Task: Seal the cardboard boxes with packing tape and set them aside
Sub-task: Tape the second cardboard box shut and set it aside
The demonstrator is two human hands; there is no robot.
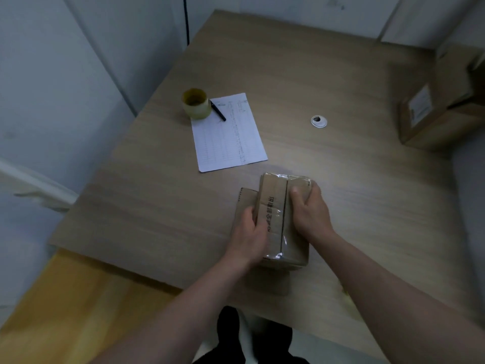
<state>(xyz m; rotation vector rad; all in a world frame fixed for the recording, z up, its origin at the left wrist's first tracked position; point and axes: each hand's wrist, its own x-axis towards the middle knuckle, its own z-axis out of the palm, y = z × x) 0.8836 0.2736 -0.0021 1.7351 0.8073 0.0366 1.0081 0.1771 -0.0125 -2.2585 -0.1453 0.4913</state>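
- Fingers of the left hand curl round the left side of the small brown cardboard box; fingers of the right hand wrap its right side, thumb pressed on top.
- Left of the wooden surface runs a pale wall; its near edge drops to yellow floor.
- At far left on the surface, a yellowish roll of clear packing tape stands on a white printed sheet of paper, touching a black pen.
- The box sits near the front edge, long axis pointing away from the person, taped seam along it, glossy tape over both ends.
- A second cardboard piece lies under it, left.
- Bare surface extends right past a white round grommet to a labelled brown carton at the right edge.
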